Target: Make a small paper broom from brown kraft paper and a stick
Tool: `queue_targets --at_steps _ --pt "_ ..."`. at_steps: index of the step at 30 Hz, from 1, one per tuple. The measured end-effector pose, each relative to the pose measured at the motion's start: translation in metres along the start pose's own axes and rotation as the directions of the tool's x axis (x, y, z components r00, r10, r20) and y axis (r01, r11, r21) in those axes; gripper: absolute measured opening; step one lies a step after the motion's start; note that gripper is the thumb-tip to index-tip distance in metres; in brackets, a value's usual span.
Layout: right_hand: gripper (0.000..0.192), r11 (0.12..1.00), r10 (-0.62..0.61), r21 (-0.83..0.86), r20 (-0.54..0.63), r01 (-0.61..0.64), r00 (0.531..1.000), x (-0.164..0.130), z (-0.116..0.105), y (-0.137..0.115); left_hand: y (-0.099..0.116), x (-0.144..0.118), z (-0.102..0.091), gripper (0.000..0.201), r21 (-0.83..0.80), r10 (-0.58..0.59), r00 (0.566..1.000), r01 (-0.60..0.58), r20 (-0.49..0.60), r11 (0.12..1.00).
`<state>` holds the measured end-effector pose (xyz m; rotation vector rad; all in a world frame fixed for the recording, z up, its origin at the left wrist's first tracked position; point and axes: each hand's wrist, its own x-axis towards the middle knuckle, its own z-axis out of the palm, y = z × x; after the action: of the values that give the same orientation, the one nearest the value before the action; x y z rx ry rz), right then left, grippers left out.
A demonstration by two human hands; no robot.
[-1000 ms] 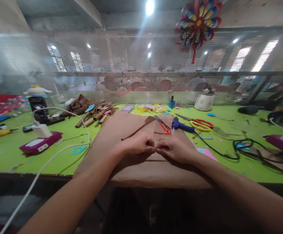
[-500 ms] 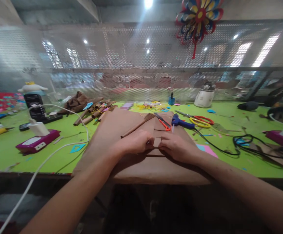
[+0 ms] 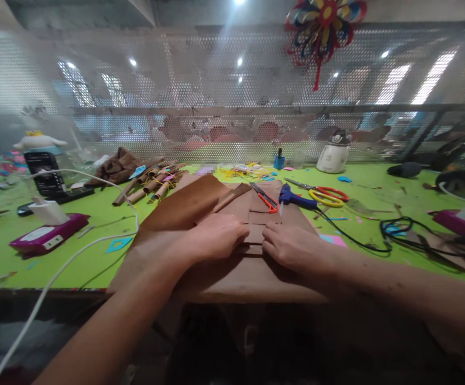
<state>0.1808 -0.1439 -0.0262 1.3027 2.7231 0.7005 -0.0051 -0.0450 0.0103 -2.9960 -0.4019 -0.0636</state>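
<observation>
Green table [image 3: 96, 235], brown paper [image 3: 184, 206], perforated metal screen [image 3: 216, 96]

A blue glue gun [image 3: 294, 199] is lying on the green table [image 3: 96, 235], with its black cable [image 3: 396, 235] coiling to the right. Yellow-and-red scissors [image 3: 326, 195] are resting just beside it. An orange utility knife [image 3: 265, 199] is lying to its left. Rolled paper tubes [image 3: 152, 184] are sitting at rear left. A white charger [image 3: 48, 212] is standing on a magenta box [image 3: 48, 238]. A pinwheel [image 3: 324, 24] is hanging overhead.
</observation>
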Motion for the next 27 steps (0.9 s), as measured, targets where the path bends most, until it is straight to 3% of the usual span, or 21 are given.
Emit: queue_targets --at_steps 5,8,11,14,19,24,27 --pt "0.019 0.997 -0.061 -0.049 0.05 0.063 0.997 0.0 0.002 0.002 -0.004 0.001 -0.001 0.019 -0.099 -0.019 1.0 0.018 -0.004 0.995" --pt "0.018 0.998 -0.039 -0.05 0.017 0.04 0.999 0.0 0.002 0.003 -0.005 0.004 -0.005 0.026 -0.267 -0.059 0.998 0.059 0.01 0.962" --pt "0.018 0.998 -0.009 -0.066 -0.061 0.005 0.998 0.001 -0.005 0.001 -0.007 0.009 -0.006 0.042 -0.444 -0.123 0.99 0.138 0.062 0.885" --pt "0.015 0.997 0.042 -0.059 -0.11 -0.048 0.993 0.004 -0.017 -0.001 -0.012 0.012 -0.002 0.043 -0.544 -0.159 0.98 0.2 0.123 0.815" --pt "0.015 0.998 0.037 -0.046 -0.088 -0.041 0.995 0.004 -0.028 -0.001 -0.017 0.011 0.008 0.044 -0.728 -0.103 0.974 0.221 0.204 0.649" --pt "0.016 0.998 0.056 0.041 -0.114 -0.052 0.992 0.002 -0.025 -0.003 -0.015 0.01 0.009 0.041 -0.759 -0.113 0.978 0.208 0.176 0.618" --pt "0.016 0.976 0.162 0.171 -0.164 -0.133 0.973 0.002 -0.028 -0.001 -0.015 0.009 0.007 0.043 -0.769 -0.084 0.984 0.174 0.156 0.615"
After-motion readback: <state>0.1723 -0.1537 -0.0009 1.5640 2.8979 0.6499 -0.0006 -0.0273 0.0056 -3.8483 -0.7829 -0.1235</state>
